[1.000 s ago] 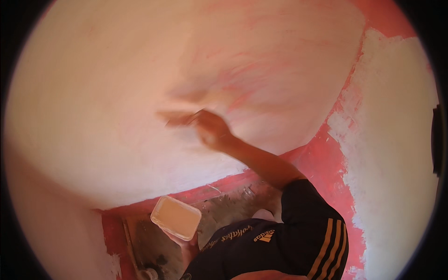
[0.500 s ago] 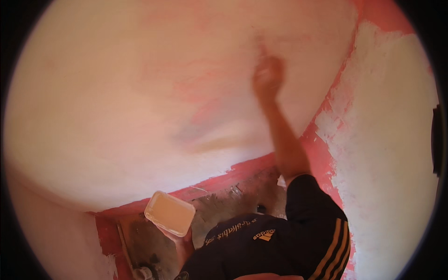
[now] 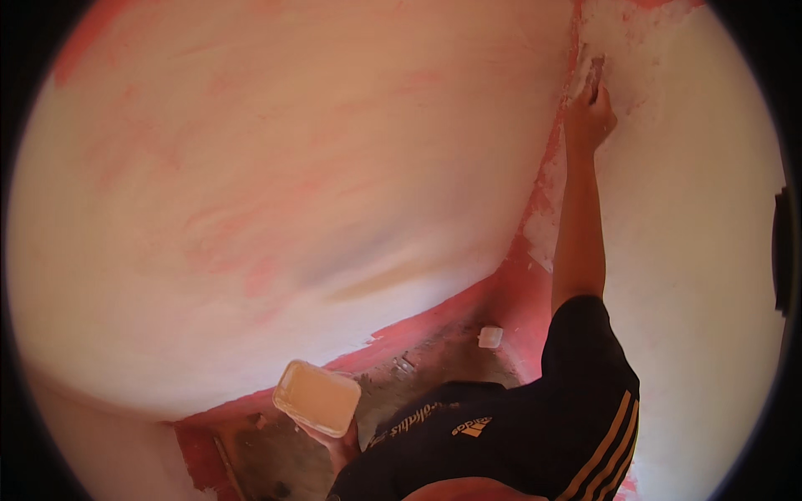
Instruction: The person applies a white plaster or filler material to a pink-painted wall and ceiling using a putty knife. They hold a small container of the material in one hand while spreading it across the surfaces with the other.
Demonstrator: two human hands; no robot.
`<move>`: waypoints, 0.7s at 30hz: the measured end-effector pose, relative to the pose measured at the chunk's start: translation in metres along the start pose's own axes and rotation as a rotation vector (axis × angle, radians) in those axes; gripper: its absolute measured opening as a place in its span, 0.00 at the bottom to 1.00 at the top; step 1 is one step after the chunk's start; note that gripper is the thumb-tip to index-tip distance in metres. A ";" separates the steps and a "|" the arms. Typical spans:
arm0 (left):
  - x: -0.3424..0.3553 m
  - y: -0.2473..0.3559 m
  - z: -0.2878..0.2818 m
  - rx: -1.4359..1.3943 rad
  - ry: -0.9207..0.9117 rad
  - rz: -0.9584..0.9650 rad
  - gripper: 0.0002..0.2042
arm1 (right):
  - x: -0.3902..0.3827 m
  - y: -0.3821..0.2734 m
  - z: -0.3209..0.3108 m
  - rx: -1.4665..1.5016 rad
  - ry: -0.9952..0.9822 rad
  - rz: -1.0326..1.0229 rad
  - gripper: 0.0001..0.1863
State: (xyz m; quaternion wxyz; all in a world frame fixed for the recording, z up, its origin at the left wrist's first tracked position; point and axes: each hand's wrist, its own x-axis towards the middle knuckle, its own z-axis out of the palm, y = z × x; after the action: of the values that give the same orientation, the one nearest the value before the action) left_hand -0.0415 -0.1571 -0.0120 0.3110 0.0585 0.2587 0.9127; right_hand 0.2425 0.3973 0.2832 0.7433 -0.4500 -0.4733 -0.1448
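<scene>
My left hand (image 3: pixel 341 447) holds a rectangular pale plastic tub (image 3: pixel 288 386) low in front of my body, fingers curled beneath and beside it. Its inside looks cream-coloured; I cannot tell how full it is. Stretched far up and to the right, my right hand (image 3: pixel 591 121) is closed around a narrow dark tool (image 3: pixel 596 77). The tool is held against or close to the right wall (image 3: pixel 677 209), near the corner where red shows between patches of white coating. Too little detail shows to tell whether it is a brush or a scraper.
The large front wall (image 3: pixel 376 150) is whitish with pink-red streaks showing through. A red band (image 3: pixel 418 321) runs along its foot. On the stained floor (image 3: pixel 451 355) lies a small white object (image 3: pixel 490 336) by the corner. A thin stick (image 3: pixel 227 468) leans at the lower left.
My right hand has swung with the tool from the front wall to the right, up to the corner. The view has turned right; my left hand still holds the tub.
</scene>
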 end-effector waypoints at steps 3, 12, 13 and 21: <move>0.015 -0.056 0.026 -0.014 -0.040 0.004 0.28 | 0.011 0.013 0.028 -0.101 -0.058 -0.259 0.13; 0.003 -0.134 0.108 -0.046 -0.101 -0.031 0.27 | -0.093 -0.113 -0.035 0.676 -0.311 -0.371 0.14; 0.003 -0.132 0.107 -0.066 -0.050 -0.041 0.27 | -0.081 -0.094 -0.038 0.701 -0.335 -0.282 0.13; 0.028 -0.071 0.046 -0.120 -0.050 -0.026 0.28 | -0.046 -0.043 0.014 0.182 -0.058 -0.076 0.12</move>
State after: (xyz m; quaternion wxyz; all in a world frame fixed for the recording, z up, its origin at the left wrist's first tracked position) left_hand -0.0133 -0.0730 -0.0105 0.3321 0.0593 0.1964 0.9207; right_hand 0.1835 0.3751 0.2695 0.7610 -0.3665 -0.5225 -0.1164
